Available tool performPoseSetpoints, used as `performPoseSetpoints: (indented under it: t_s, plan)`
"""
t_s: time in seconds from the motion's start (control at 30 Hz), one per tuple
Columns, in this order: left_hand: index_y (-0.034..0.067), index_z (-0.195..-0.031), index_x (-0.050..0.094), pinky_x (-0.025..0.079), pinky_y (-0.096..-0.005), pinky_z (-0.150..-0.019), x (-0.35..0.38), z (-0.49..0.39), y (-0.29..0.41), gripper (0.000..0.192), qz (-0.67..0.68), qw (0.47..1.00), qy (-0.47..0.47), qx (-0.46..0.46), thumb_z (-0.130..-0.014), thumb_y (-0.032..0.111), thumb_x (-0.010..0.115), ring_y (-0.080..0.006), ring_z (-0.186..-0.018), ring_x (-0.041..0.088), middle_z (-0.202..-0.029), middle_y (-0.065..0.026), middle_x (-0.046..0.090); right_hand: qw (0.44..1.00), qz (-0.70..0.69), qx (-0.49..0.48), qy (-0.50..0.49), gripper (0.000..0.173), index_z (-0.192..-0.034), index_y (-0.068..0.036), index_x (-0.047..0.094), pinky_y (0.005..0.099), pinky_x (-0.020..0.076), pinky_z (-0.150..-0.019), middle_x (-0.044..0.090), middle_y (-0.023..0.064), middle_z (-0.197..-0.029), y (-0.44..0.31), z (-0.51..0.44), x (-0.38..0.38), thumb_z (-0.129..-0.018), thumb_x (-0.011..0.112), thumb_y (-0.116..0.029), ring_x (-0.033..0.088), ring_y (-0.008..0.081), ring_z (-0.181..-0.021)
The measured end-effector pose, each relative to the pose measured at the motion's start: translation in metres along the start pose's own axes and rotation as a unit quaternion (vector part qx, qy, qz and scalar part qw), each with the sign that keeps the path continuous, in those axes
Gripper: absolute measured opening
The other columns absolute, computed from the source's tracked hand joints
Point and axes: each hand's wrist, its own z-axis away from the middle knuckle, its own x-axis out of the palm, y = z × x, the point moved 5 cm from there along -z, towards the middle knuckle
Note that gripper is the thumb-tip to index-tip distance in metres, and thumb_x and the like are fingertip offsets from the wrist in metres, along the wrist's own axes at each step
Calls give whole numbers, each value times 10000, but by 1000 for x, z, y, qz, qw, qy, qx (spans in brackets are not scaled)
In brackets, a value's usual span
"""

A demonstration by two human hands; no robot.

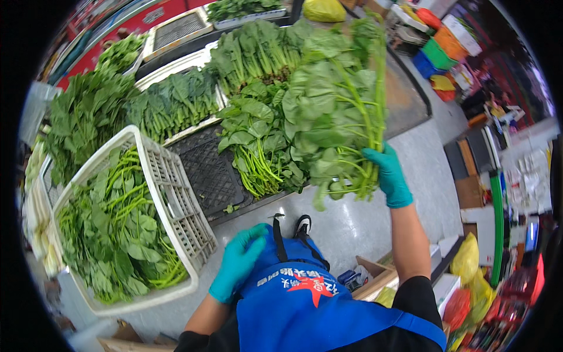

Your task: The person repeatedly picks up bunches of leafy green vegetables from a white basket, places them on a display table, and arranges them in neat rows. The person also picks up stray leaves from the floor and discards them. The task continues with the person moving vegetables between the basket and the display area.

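Observation:
My right hand [389, 176], in a teal glove, grips the lower stems of a large bunch of leafy greens [325, 110]. The bunch is held up, its broad leaves spreading left of the long stems. My left hand [242, 259], gloved the same way, is empty in front of the blue apron [294, 299], fingers apart. Left of it, a white plastic basket [176, 198] holds more long-stemmed leafy greens [127, 229]. Beyond my hands, a smaller pile of similar greens [259, 149] lies on the display stand, partly behind the raised bunch.
Black plastic crate panels [211, 171] form the stand's top beside the pile. Rows of dark leafy vegetables [176, 103] and stemmed greens [259, 53] lie behind. A wooden box [374, 275] stands on the floor by my right side. Plastic bags [466, 259] hang or lie at right.

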Motion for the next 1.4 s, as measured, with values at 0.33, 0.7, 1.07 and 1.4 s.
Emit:
performPoseSetpoints:
  t_s: [0.33,0.7,1.07,1.4]
  plan:
    - [33,-1344,545,458,-295,-971,46,-50,4,401,31,963,263,61,-974,177,599,-161,-1123,589,-1250,-110,625,997,5,35,-69,447,-1206,-5,599,300,525,-767,671,48,-1017,-20,-104,-82,-797,747,-106,632,139,-857]
    - [51,-1316,583,463,-331,-976,27,-110,-5,385,-54,966,249,36,-957,188,615,-189,-1117,601,-1227,-115,629,994,-43,-26,95,384,-1195,-8,604,333,554,-771,674,86,-1052,-41,-100,-166,-836,675,-123,663,197,-874]
    - [35,-1310,579,487,-327,-918,43,-153,-4,423,-157,947,280,12,-922,185,652,-190,-1077,612,-1167,-121,622,944,309,101,-48,481,-1210,47,576,399,516,-821,680,196,-1061,137,-203,-50,-820,692,-211,657,294,-942]
    - [172,-1483,379,398,-519,-1034,66,-283,-13,740,-556,765,325,18,-823,265,702,-518,-1312,363,-1539,-200,294,816,560,-135,-47,859,-1479,61,226,476,497,-851,520,300,-1236,106,-194,-46,-820,684,-244,558,434,-1044]
